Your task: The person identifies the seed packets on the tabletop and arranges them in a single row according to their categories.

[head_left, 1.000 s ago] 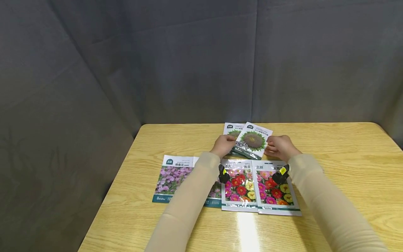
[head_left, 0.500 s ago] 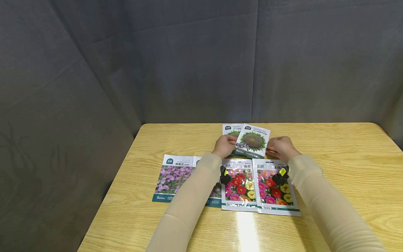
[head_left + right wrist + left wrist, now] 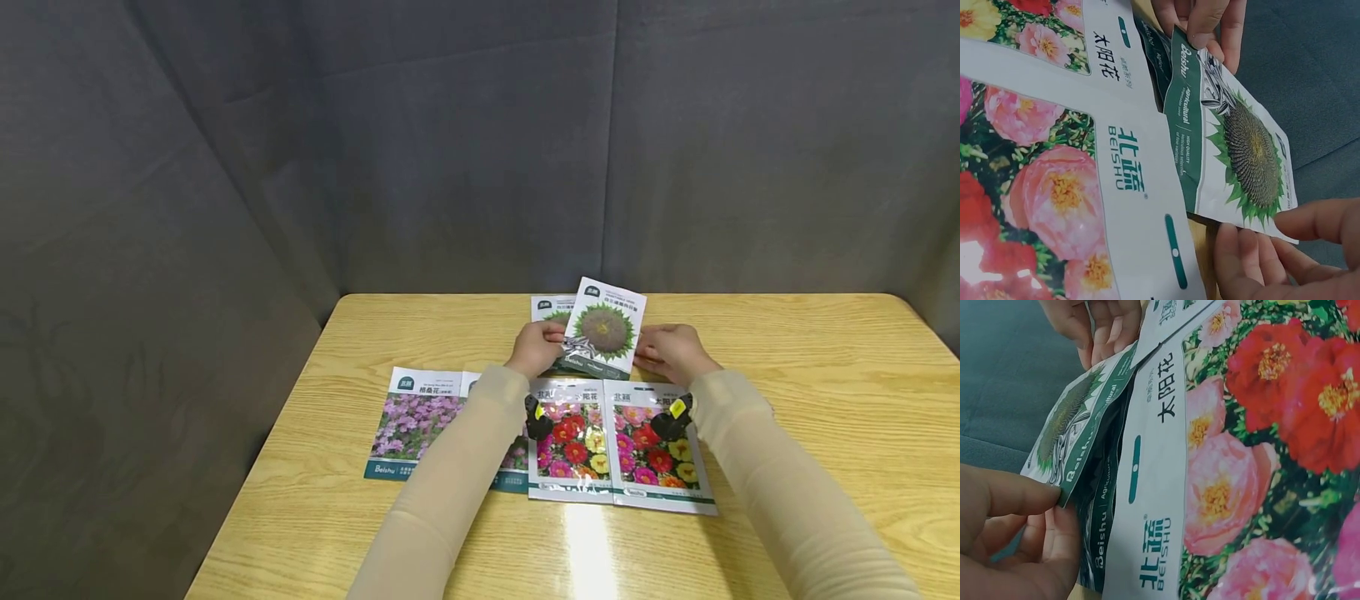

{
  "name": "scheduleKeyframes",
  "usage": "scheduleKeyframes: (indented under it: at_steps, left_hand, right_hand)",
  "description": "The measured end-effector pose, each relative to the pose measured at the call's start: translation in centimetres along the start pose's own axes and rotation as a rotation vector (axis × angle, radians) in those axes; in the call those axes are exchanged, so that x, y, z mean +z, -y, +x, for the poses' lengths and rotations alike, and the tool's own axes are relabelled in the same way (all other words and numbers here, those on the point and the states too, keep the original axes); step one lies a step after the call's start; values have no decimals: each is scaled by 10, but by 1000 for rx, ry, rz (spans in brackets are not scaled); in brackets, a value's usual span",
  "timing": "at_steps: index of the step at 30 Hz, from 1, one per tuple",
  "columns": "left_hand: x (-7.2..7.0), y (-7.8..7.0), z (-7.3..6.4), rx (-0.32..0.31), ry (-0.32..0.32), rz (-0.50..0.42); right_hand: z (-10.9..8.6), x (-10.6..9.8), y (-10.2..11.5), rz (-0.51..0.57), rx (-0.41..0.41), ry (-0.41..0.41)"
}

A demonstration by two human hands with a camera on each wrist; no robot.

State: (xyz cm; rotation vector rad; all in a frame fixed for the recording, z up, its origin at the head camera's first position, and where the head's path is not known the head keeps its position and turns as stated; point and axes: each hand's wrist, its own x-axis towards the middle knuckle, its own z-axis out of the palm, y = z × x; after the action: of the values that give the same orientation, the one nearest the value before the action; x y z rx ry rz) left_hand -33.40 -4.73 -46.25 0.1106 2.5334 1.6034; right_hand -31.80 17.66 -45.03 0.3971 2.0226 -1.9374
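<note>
A sunflower seed packet (image 3: 604, 327), its front printed with a big seed head, is held between my two hands, its top edge raised. My left hand (image 3: 536, 348) pinches its lower left corner, thumb on the front (image 3: 1029, 534). At the right edge, my right hand (image 3: 673, 352) grips with thumb above and fingers below (image 3: 1291, 256). Behind it lies a second sunflower packet (image 3: 551, 307), partly covered. Two portulaca packets (image 3: 573, 454) with red, pink and yellow flowers lie flat just in front, under my wrists.
Two packets with purple flowers (image 3: 416, 425) lie to the left, one mostly hidden by my left sleeve (image 3: 450, 483). All rest on a wooden table (image 3: 300, 533). A dark grey cloth (image 3: 465, 150) hangs behind the table's back edge.
The front sunflower packet has shifted slightly left, then its top edge has tipped up above the table's back edge. It stands a little straighter. Both hands have barely moved; the other packets stay put.
</note>
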Motion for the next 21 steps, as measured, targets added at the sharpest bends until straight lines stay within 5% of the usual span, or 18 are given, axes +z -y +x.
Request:
scheduleKeyframes:
  at_steps: [13, 21]
  left_hand:
    - [3, -4, -3, 86, -95, -101]
    - [3, -10, -8, 163, -121, -127]
  right_hand:
    - [-7, -6, 7, 49, -143, -3]
    - [-17, -18, 20, 227, -180, 50]
